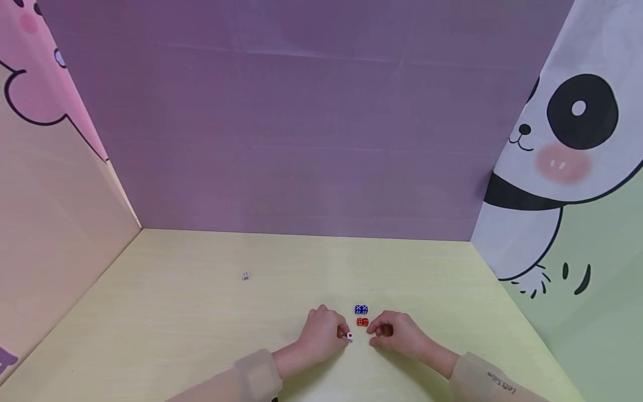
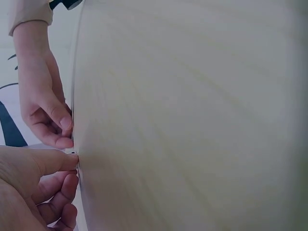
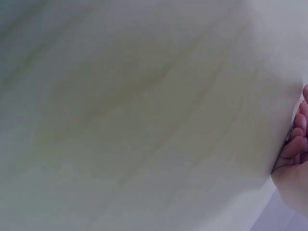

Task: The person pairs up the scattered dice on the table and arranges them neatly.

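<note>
Between thumb and forefinger, my left hand (image 1: 323,333) pinches a small white die (image 1: 350,337) with a red dot on one face, low over the table. Across a narrow gap, my right hand (image 1: 400,333) has loosely bent fingers, thumb and forefinger apart, and no object shows in it. Just beyond the fingertips lie two red dice (image 1: 363,322) side by side. Behind that pair sits a pair of blue dice (image 1: 361,309) with white dots. In the left wrist view the left thumb and fingertips meet at the table edge line, mostly hiding the die.
Another white die (image 1: 245,276) lies alone farther back on the left of the pale wooden table (image 1: 201,329). A purple panel (image 1: 311,123) stands along the back edge. Printed side panels flank the table, one with a panda (image 1: 562,162).
</note>
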`<state>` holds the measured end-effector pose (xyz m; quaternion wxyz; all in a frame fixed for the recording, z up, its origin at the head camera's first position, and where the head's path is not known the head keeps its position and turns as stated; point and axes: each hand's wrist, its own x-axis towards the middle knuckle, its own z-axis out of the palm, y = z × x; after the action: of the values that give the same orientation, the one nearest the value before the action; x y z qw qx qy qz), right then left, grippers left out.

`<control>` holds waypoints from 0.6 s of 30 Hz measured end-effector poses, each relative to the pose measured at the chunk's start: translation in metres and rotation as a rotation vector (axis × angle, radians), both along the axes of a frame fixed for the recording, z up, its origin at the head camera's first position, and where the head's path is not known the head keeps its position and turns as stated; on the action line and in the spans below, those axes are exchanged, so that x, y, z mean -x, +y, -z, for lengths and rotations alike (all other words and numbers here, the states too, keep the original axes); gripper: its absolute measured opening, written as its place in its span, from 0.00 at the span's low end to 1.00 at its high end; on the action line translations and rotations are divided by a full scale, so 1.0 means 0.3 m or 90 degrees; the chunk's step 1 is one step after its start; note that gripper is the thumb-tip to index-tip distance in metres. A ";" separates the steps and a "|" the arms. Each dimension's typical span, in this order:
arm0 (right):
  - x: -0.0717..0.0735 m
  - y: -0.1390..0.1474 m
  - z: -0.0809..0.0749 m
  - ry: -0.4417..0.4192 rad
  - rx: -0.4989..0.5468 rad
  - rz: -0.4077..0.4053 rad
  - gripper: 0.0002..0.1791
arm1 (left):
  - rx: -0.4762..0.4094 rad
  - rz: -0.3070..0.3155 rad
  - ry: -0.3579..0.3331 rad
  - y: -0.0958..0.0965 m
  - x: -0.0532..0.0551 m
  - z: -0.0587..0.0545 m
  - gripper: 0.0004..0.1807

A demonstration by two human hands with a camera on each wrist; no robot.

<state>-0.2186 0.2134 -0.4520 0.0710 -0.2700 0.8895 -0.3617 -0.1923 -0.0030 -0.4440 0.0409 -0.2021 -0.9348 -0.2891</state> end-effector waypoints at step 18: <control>-0.006 0.004 0.003 0.021 0.031 -0.018 0.08 | 0.015 0.009 0.043 0.094 0.000 -0.015 0.04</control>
<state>-0.2168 0.2145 -0.4530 0.0546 -0.2903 0.8776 -0.3776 -0.1922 0.0251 -0.4394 0.0683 -0.2192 -0.9347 -0.2714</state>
